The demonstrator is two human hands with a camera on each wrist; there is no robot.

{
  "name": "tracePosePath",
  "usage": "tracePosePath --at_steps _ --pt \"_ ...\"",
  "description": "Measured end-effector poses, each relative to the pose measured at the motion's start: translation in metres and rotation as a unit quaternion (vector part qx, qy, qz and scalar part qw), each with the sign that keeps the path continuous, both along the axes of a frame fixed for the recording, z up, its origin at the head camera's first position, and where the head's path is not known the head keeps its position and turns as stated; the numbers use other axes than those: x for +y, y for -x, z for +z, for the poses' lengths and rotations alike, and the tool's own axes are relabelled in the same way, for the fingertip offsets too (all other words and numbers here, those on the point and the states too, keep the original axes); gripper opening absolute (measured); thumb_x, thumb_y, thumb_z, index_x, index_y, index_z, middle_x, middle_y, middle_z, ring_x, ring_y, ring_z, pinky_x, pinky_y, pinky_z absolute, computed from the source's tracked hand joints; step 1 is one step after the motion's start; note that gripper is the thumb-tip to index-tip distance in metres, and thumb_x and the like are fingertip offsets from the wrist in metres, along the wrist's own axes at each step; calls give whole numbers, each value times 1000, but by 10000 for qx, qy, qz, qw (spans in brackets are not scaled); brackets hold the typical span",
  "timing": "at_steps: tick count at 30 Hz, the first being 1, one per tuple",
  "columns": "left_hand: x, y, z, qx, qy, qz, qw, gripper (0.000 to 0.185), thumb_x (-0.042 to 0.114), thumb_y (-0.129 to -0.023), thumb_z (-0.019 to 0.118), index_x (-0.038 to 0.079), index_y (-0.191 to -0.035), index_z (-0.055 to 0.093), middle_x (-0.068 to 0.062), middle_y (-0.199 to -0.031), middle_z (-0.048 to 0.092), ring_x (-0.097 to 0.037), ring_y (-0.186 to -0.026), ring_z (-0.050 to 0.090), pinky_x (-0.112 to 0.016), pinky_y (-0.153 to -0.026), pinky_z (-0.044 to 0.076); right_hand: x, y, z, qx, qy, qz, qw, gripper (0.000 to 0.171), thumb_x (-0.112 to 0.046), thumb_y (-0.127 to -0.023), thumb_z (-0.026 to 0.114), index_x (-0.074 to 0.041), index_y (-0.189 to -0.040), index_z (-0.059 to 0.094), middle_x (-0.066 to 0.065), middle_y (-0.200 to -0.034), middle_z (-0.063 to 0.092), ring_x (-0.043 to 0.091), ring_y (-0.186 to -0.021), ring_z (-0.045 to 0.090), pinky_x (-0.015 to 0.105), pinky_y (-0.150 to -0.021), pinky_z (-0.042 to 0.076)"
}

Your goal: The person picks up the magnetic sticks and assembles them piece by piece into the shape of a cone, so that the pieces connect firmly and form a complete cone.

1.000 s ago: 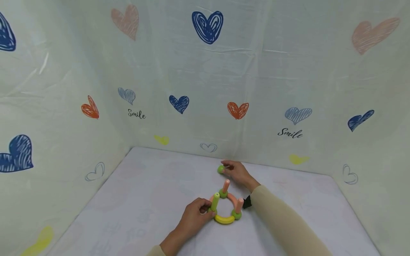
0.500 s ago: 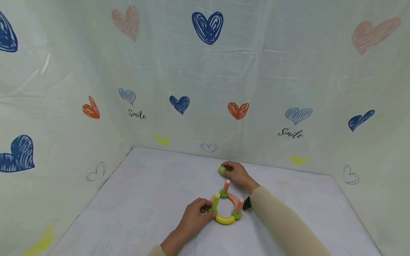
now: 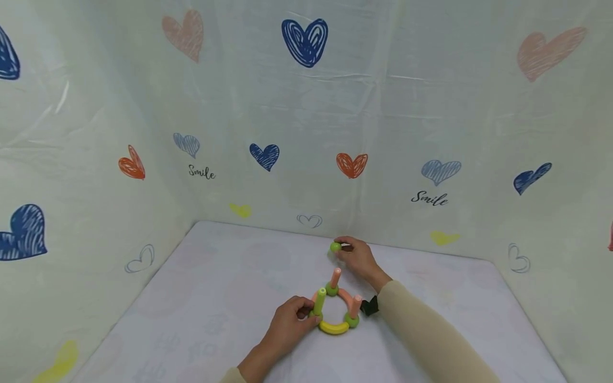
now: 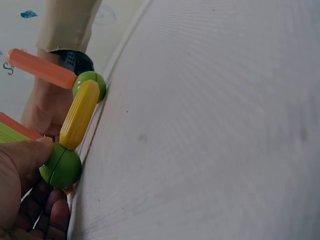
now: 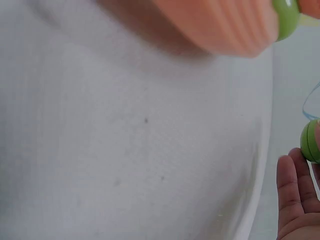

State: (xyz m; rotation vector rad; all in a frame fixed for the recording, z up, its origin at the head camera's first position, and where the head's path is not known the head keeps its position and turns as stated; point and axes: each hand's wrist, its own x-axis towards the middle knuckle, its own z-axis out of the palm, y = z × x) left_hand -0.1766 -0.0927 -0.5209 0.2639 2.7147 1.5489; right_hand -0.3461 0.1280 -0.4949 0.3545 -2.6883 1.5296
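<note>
My left hand (image 3: 289, 324) pinches a green ball (image 4: 61, 167) at the left corner of a ring-shaped toy, thumb on its upper side. A light-green rod (image 3: 319, 302) rises from that ball. A yellow curved piece (image 3: 333, 328) and salmon curved pieces (image 3: 346, 297) link the ring's green balls. Two salmon rods (image 3: 335, 278) stand on the other balls. Beyond the ring, my right hand (image 3: 359, 259) holds a loose green ball (image 3: 335, 247) between thumb and fingers, just off the table. In the right wrist view this grooved ball (image 5: 311, 142) is cut by the frame edge.
The white table (image 3: 230, 276) meets a heart-printed curtain (image 3: 306, 106) close behind my right hand. A dark band (image 3: 370, 306) sits at my right wrist, just right of the ring.
My right hand has risen slightly, lifting the loose green ball off the table. My left hand and the ring stay in place; the view has shifted a little.
</note>
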Motion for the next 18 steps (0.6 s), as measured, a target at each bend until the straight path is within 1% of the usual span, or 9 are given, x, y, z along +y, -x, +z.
tracePosePath --at_steps 4,8,12,18 --pt "0 0 -1 50 18 -15 10000 29 27 -90 86 10 -111 74 6 -102 66 -6 -90 59 -23 -79 53 6 -5 5 154 88 -26 9998 39 -7 -92 79 -11 -130 73 12 -126 75 30 -116 72 39 -91 60" --pt "0 0 -2 60 9 -13 10000 29 27 -90 86 11 -111 75 6 -102 66 -6 -90 60 -24 -79 54 12 -14 15 119 222 6 9997 40 -9 -94 79 -13 -133 72 10 -132 72 31 -121 70 40 -94 60" --pt "1 0 -2 7 11 13 10000 29 28 -90 86 12 -111 74 7 -101 66 -7 -90 59 -24 -79 54 17 -22 23 83 349 90 9993 41 -8 -96 77 -10 -136 70 12 -136 70 32 -125 68 38 -96 60" --pt "1 -1 1 61 18 -23 10000 29 28 -89 86 12 -110 74 6 -100 65 -8 -89 58 -24 -77 52 25 -35 35 85 504 97 9986 41 -9 -96 77 -10 -136 69 12 -135 68 32 -125 68 37 -96 60"
